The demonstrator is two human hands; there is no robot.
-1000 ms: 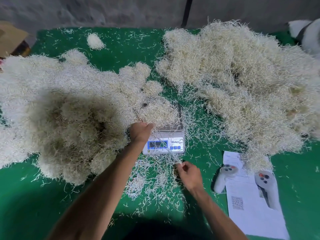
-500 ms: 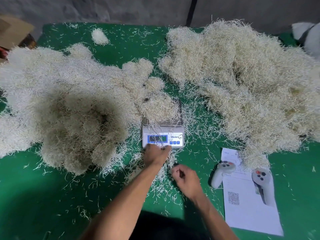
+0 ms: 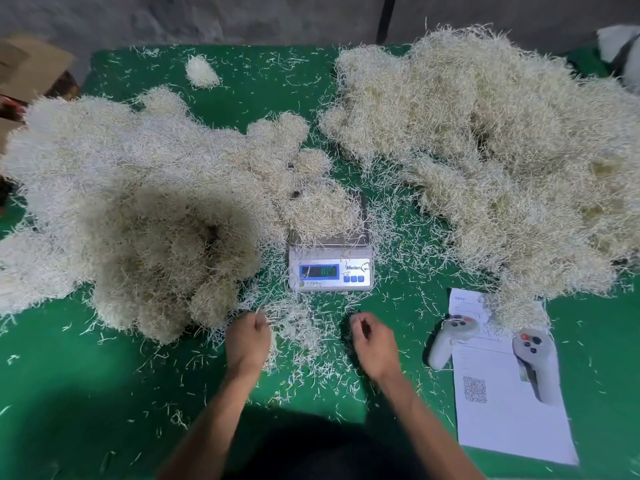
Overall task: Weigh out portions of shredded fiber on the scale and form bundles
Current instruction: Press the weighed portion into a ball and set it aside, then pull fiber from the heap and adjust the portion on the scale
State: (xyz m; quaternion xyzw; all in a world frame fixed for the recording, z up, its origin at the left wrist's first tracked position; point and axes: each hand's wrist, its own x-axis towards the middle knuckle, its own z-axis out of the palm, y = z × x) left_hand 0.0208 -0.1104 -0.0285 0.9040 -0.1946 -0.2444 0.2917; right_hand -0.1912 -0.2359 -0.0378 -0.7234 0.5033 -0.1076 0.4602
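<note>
A small white digital scale [image 3: 330, 271] with a lit display stands mid-table, and a fluffy portion of pale shredded fiber [image 3: 322, 209] lies on its pan. A big heap of rounded fiber bundles [image 3: 138, 202] fills the table's left side. On the right lies a big loose fiber heap [image 3: 485, 150]. My left hand [image 3: 247, 337] and right hand [image 3: 372, 341] hover just in front of the scale, on either side of a thin scatter of loose strands [image 3: 304, 330]. Both have curled fingers, and I see no fiber plainly held in either.
The table has a green cloth [image 3: 86, 393] littered with stray strands. Two white controllers [image 3: 446, 341] [image 3: 535, 362] lie on a printed sheet of paper [image 3: 502, 420] at the front right. One small fiber ball [image 3: 201, 71] sits at the far edge. Cardboard [image 3: 27, 67] stands off the far left corner.
My left hand has drawn back from the portion on the scale, passed in front of the display and moved left. My right hand has shifted slightly right, so the hands are now apart.
</note>
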